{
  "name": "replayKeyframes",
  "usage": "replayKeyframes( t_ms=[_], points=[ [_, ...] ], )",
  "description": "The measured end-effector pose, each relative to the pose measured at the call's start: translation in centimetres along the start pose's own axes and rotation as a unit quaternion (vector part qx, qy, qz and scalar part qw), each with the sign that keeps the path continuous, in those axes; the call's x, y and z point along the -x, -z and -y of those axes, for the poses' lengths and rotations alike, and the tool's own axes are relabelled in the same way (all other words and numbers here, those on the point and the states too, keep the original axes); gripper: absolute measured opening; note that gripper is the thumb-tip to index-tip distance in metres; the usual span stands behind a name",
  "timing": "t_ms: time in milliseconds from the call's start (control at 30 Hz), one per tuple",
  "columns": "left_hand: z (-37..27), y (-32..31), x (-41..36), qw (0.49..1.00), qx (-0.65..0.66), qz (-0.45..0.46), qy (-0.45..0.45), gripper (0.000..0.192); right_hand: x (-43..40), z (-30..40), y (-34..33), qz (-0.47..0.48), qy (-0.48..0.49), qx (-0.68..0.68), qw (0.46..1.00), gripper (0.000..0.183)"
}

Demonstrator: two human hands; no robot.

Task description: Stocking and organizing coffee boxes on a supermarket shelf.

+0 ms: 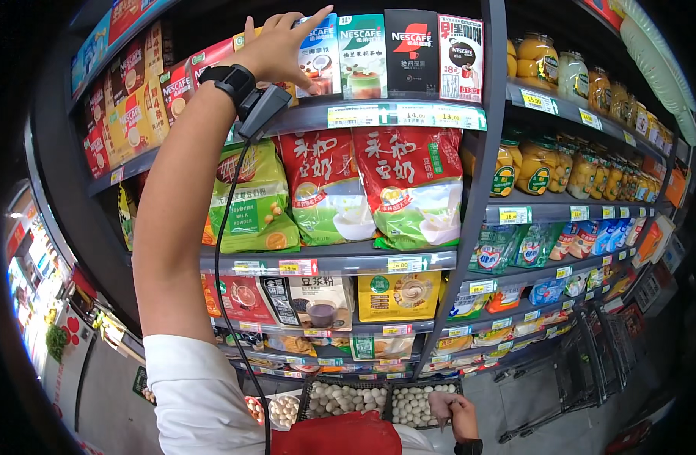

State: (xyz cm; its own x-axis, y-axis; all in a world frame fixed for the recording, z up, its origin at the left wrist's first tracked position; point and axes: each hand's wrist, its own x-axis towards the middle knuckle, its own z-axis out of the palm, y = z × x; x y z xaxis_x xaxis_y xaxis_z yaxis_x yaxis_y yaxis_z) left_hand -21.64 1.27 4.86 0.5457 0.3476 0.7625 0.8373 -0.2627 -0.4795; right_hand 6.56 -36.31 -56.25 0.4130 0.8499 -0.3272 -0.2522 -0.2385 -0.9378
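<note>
My left hand [276, 48] is raised to the top shelf, fingers spread across the front of a blue Nescafé box [320, 57]; its thumb lies near the box's lower part. A black wrist strap with a device and cable is on that arm. To the right of the hand stand a green-and-white Nescafé box [362, 56], a black Nescafé box [411, 54] and a white Nescafé box [460, 57]. Low at my right side, my right hand [463, 418] holds a crumpled pinkish-grey cloth [441, 407] between its fingers.
Soybean milk powder bags [407, 187] fill the shelf below. Jars of yellow fruit [536, 60] line the right-hand shelves. Crates of eggs [348, 398] stand on the floor before me. Shopping carts [592, 358] are at the right. Red and yellow coffee boxes [133, 122] are at the left.
</note>
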Motion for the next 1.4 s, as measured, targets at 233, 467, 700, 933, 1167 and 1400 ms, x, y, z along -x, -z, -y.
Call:
replayKeyframes(
  t_ms=[233, 467, 700, 933, 1167, 1400],
  points=[
    [0.5, -1.3, 0.0, 0.998, 0.026, -0.056, -0.033, 0.122, 0.6, 1.1, -1.0, -0.011, -0.005, -0.027, 1.000, 0.024],
    [6.6, -1.8, -0.3, 0.976, 0.012, -0.211, 0.053, 0.066, 1.8, 1.1, -1.8, 0.027, 0.047, -0.031, 0.998, 0.027],
    [8.5, 0.0, 0.1, 0.983, 0.148, 0.032, 0.100, 0.081, 1.2, -1.2, -1.2, 0.022, 0.061, -0.004, 0.998, 0.030],
    [8.2, 3.7, -0.2, 0.962, 0.212, 0.117, 0.125, 0.079, 0.8, -2.1, -1.6, 0.015, 0.014, 0.068, 0.997, 0.032],
    [7.8, 5.6, 1.3, 0.950, 0.280, 0.134, 0.037, 0.048, -0.4, -2.8, -3.3, -0.013, 0.042, -0.011, 0.999, 0.026],
    [9.8, 6.3, 2.1, 0.933, 0.351, 0.071, -0.024, 0.041, 1.6, 0.0, -6.1, 0.011, -0.011, 0.009, 1.000, 0.027]
  ],
)
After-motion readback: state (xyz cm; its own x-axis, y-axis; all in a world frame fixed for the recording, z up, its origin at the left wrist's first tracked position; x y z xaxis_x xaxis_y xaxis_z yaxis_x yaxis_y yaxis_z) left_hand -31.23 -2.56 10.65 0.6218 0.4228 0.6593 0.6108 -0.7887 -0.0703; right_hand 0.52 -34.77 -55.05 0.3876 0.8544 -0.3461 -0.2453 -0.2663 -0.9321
